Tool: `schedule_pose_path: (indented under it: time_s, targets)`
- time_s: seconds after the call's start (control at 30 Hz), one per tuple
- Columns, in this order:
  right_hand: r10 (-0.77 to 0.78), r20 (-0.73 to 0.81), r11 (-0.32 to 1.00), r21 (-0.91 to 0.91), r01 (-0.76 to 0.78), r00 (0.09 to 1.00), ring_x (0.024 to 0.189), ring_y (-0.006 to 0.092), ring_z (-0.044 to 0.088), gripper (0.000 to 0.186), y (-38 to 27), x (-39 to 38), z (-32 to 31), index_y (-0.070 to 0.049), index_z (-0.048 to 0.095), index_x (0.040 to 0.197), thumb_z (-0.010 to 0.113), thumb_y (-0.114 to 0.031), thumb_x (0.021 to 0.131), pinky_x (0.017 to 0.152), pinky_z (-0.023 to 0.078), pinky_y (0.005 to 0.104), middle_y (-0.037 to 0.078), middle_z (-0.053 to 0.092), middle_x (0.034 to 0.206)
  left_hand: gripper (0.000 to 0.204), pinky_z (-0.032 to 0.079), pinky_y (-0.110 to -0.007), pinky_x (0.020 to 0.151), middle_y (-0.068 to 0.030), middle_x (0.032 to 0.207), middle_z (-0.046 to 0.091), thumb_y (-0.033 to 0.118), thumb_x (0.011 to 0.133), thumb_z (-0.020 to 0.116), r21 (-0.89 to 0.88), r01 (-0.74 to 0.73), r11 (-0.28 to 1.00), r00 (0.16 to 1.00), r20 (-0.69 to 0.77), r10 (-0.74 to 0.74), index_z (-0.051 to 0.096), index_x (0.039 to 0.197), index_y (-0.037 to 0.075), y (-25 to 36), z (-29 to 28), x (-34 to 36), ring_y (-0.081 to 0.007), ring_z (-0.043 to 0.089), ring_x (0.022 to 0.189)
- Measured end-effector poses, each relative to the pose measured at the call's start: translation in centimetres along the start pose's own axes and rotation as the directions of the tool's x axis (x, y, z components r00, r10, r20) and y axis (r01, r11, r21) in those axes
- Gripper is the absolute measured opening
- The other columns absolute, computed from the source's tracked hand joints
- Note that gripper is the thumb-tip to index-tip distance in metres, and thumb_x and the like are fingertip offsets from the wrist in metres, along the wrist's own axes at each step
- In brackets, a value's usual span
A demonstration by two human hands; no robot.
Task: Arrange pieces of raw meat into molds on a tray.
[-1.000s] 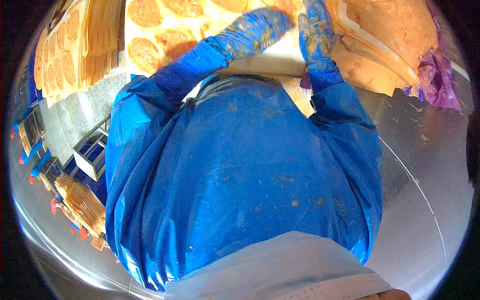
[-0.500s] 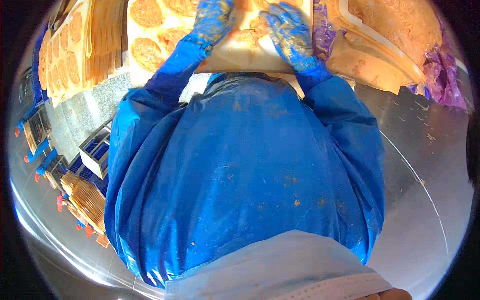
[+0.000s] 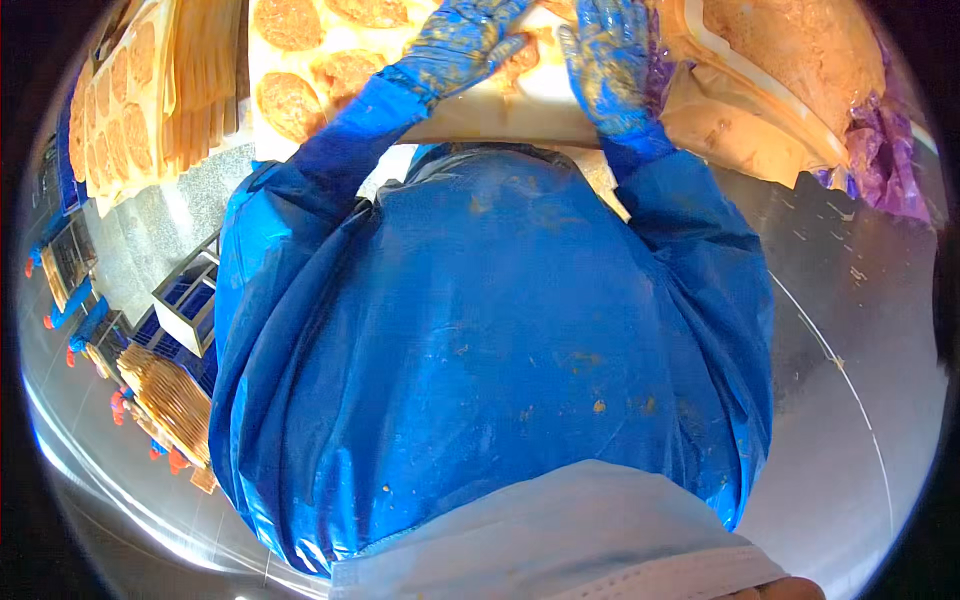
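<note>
In front of me lies a white tray (image 3: pixel 480 125) with round recesses. Flat patties (image 3: pixel 288 105) of a minced, orange-brown mix fill several recesses on its left side. My left hand (image 3: pixel 465 45), in a blue glove smeared with mix, reaches over the middle of the tray, thumb apart from the fingers. A small lump of minced mix (image 3: pixel 518 65) lies by that thumb. My right hand (image 3: pixel 610 65), in a similar smeared glove, is held flat at the tray's right edge, fingers stretched out. Both hands' fingertips run up to the upper picture edge. Neither visibly grips anything.
To the right stands a large container of minced mix (image 3: pixel 790 50) with a pale rim and crumpled purple plastic (image 3: pixel 885 165). Patty-filled trays (image 3: pixel 120 115) stand at the left beside a stack (image 3: pixel 205 75). Farther left are a metal-framed cart (image 3: pixel 190 300) and other people in blue.
My left hand has moved right across the tray, its thumb now spread. My right hand has shifted right to the tray's edge, fingers straighter, leaving the lump of mix.
</note>
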State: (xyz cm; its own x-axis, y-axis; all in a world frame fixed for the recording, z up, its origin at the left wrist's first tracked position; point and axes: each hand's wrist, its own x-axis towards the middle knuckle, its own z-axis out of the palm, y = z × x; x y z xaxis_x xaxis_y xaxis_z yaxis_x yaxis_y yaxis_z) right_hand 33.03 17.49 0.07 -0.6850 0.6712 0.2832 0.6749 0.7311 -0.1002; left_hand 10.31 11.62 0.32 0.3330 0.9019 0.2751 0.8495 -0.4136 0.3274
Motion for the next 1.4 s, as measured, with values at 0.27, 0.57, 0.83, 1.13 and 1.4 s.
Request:
schedule_pose_path:
  time_s: [0.27,0.57,0.83,1.13,1.4]
  targets:
    - [0.099,0.038,0.986,0.128,-0.103,0.994,0.153,0.0356,0.030,0.071,0.8,-0.9,0.0,0.000,0.038,0.156,0.060,-0.033,0.097,0.125,0.022,0.0494,0.021,0.037,0.162,0.080,0.017,-0.051,0.127,-0.0287,0.165,0.025,0.042,0.101,0.056,0.093,0.245,0.965,0.946,-0.242,-0.216,0.027,0.158,-0.005,-1.7,2.4,6.2,-0.0464,0.021,0.154]
    - [0.119,0.075,0.984,0.122,-0.128,0.990,0.155,0.0412,0.023,0.076,0.8,-1.7,-1.5,0.001,0.038,0.156,0.065,-0.034,0.094,0.126,0.020,0.0472,0.021,0.035,0.163,0.072,0.023,-0.050,0.125,-0.0277,0.162,0.031,0.030,0.098,0.066,-0.035,0.184,0.982,0.949,-0.254,-0.186,0.036,0.156,0.002,-3.2,1.6,4.3,-0.0420,0.027,0.153]
    - [0.122,0.079,0.635,0.760,-0.139,0.989,0.143,0.0366,0.043,0.062,1.1,-0.7,0.9,-0.003,0.043,0.151,0.064,-0.025,0.097,0.120,0.034,0.0464,0.020,0.050,0.148,0.046,0.045,-0.048,0.105,-0.0221,0.137,0.056,0.024,0.090,0.073,-0.142,0.341,0.929,0.911,-0.194,-0.364,0.061,0.131,0.007,2.5,-3.8,-4.1,-0.0410,0.055,0.124]
    - [-0.178,0.199,0.847,0.530,0.047,0.964,0.108,0.0325,0.068,0.030,-2.5,-3.1,1.6,-0.005,0.068,0.117,0.067,-0.028,0.096,0.090,0.055,0.0425,0.015,0.073,0.108,0.029,0.052,-0.033,0.088,-0.0102,0.105,0.069,0.024,0.099,0.070,-0.130,0.393,0.910,0.915,-0.044,-0.402,0.067,0.117,0.003,4.2,0.7,-10.0,-0.0191,0.066,0.098]
    - [-0.424,-0.162,0.790,0.415,0.452,0.891,0.085,0.0344,0.069,0.034,-0.4,-3.1,2.3,-0.003,0.068,0.113,0.067,-0.033,0.096,0.078,0.054,0.0449,0.017,0.071,0.093,0.034,0.050,-0.031,0.096,-0.0073,0.119,0.063,0.014,0.099,0.070,-0.791,0.270,0.549,0.904,0.011,-0.428,0.060,0.130,0.006,7.6,-0.3,-5.4,-0.0104,0.057,0.113]
